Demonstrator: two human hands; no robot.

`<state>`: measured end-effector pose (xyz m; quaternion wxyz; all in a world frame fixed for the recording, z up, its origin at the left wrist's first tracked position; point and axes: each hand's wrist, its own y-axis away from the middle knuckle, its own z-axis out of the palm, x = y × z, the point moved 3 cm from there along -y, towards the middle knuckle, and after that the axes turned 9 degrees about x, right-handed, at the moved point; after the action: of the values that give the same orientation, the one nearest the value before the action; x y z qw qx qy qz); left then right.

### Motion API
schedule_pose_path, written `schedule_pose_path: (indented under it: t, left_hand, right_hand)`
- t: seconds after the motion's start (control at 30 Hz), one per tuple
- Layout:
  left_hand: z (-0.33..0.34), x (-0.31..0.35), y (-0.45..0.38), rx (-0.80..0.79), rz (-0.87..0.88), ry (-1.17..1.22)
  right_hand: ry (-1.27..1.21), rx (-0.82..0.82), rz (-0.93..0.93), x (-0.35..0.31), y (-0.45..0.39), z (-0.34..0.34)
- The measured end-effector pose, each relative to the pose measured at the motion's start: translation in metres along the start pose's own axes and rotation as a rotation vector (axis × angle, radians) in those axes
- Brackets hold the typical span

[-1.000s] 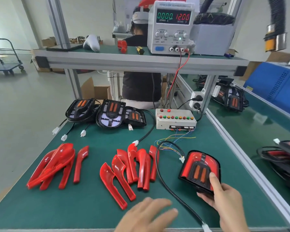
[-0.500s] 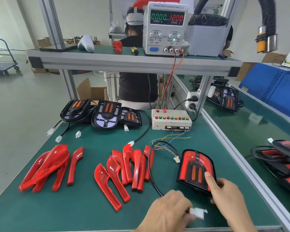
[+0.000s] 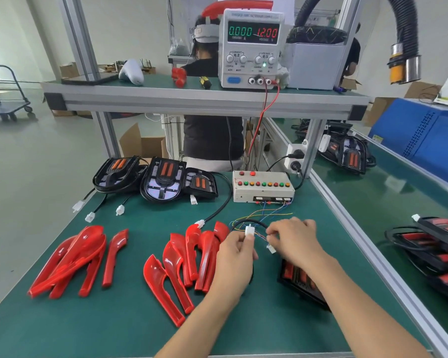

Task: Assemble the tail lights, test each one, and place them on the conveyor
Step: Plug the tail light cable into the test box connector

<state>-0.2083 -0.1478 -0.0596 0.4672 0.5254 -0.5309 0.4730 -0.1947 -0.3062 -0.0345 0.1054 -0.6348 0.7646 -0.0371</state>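
Observation:
My left hand [image 3: 234, 257] pinches the white plug [image 3: 249, 231] on the tail light's black cable and holds it upright. My right hand [image 3: 294, 237] pinches the thin coloured wires of the test box lead, whose white connector [image 3: 271, 248] hangs just below its fingers. The two connectors are apart. The assembled tail light [image 3: 299, 280] lies on the green mat under my right forearm, partly hidden. The beige test box [image 3: 263, 187] with coloured buttons sits behind my hands.
Red lens covers lie in two heaps [image 3: 70, 259] [image 3: 184, 262] on the mat. Three black housings [image 3: 163, 178] with white plugs stand at the back. A power supply [image 3: 252, 47] reads 12.00 on the shelf. The conveyor [image 3: 388, 202] at right carries finished lights [image 3: 435, 251]. Another person sits behind.
My left hand picked up the cable's white plug and raised it. My right hand left the tail light and took hold of the test lead wires.

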Motion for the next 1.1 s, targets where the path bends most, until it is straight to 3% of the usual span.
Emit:
schedule_pose_path:
  t: [0.13,0.23,0.4,0.53,0.73,1.1]
  left_hand:
    - [-0.001,-0.004,-0.003,0.051,-0.066,0.040]
    - [-0.005,-0.010,0.000,0.060,-0.081,0.058]
    - [0.001,-0.019,-0.007,-0.012,-0.141,-0.029]
    - [0.015,-0.023,-0.009,-0.092,-0.191,-0.083]
    - [0.025,-0.031,-0.008,-0.121,-0.270,0.062]
    - [0.028,-0.031,-0.005,-0.162,-0.212,0.092]
  right_hand:
    - [0.208,-0.212,-0.093,-0.017,-0.022,0.014]
    - [0.220,-0.257,-0.112,-0.020,-0.029,0.017]
    - [-0.382,-0.348,0.034,-0.008,-0.036,0.006]
    - [-0.656,-0.326,0.127,-0.004,-0.040,0.002]
    - [-0.821,-0.363,0.168,0.000,-0.043,0.006]
    - [-0.969,-0.297,0.156,0.002,-0.041,0.008]
